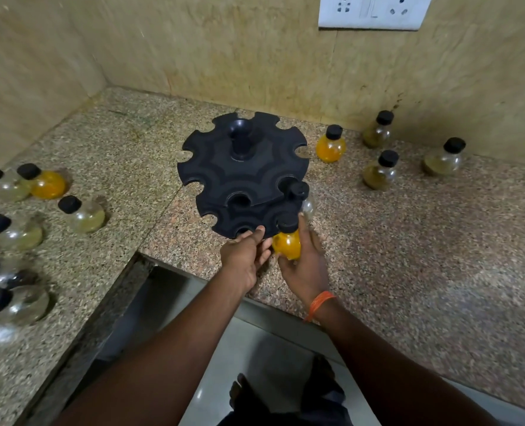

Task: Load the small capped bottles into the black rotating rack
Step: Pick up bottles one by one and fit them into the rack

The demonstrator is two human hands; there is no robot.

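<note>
At the centre of the frame the black rack [243, 176] stands on a speckled granite counter [409, 241]. The right hand [306, 269] grips an orange bottle [286, 242] at its lower rim — the left hand [245, 256] touches the rim, fingers loose. Capped bottles wait left [81, 214] and right [380, 171]; beige wall [224, 50] and socket plate [375, 10] above.
</note>
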